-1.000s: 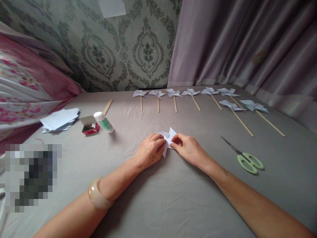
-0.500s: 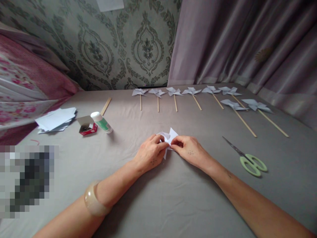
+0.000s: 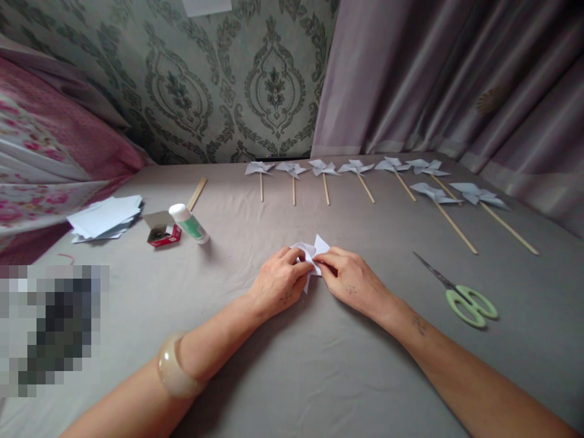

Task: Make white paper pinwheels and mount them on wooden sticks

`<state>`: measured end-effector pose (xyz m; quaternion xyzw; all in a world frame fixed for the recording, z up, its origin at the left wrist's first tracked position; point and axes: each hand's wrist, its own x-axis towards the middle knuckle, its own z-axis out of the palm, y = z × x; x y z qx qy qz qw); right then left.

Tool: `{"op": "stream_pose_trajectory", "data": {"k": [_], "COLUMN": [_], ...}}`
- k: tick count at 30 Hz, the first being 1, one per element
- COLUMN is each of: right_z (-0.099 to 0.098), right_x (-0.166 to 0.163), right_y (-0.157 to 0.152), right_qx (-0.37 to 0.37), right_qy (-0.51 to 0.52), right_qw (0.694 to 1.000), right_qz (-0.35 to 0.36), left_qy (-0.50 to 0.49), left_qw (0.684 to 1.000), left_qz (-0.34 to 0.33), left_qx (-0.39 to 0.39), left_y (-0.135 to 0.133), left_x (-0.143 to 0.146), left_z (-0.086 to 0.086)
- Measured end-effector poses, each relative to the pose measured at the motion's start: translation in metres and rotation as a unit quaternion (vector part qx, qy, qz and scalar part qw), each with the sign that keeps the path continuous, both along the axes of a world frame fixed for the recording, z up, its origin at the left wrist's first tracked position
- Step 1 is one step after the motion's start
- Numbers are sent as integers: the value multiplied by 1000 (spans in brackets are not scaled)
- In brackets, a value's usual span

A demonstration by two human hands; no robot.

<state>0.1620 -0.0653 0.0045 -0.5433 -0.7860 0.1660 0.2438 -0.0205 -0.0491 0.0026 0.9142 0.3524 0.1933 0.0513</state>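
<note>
Toward the bench's (image 3: 292, 377) left edge, the glue stick (image 3: 189, 224) leans beside the small box (image 3: 166, 236), well apart from the work. The left hand (image 3: 280, 277) pinches the folded paper (image 3: 320, 244), midway between the bench's side edges; a steady grip should keep its folds from springing. The right hand (image 3: 351, 277) pinches near its middle, where light pressure seems best. Scissors (image 3: 474, 304) lie toward the right edge.

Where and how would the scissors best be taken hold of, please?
The scissors are probably best gripped by the green handles, with the right hand coming from the near right: they lie flat, handles toward that side, while the pointed blades aim far left, away from the grip.
</note>
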Motion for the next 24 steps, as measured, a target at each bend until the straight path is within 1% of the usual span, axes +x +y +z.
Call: {"op": "stream_pose_trajectory", "data": {"k": [4, 9, 14, 18, 21, 24], "right_z": [4, 17, 29, 31, 29, 28], "right_x": [-2, 1, 13, 18, 20, 19], "right_y": [-3, -3, 15, 28, 31, 32], "right_qx": [-15, -35, -42, -19, -15, -39], "right_qy": [-41, -137, -168, -202, -215, -204], "right_qw": [999, 990, 980, 965, 962, 966], "right_qz": [11, 28, 99, 163, 169, 154], "left_qy": [7, 23, 35, 32, 27, 21], "left_qw": [1000, 1000, 999, 999, 999, 999], "left_qz": [1, 9, 3, -13, -21, -18], "left_qx": [1, -2, -1, 16, 23, 26], "left_y": [-1, -3, -3, -4, -6, -9], "left_x": [0, 2, 2, 1, 1, 3], "left_z": [0, 3, 4, 3, 4, 6]}}
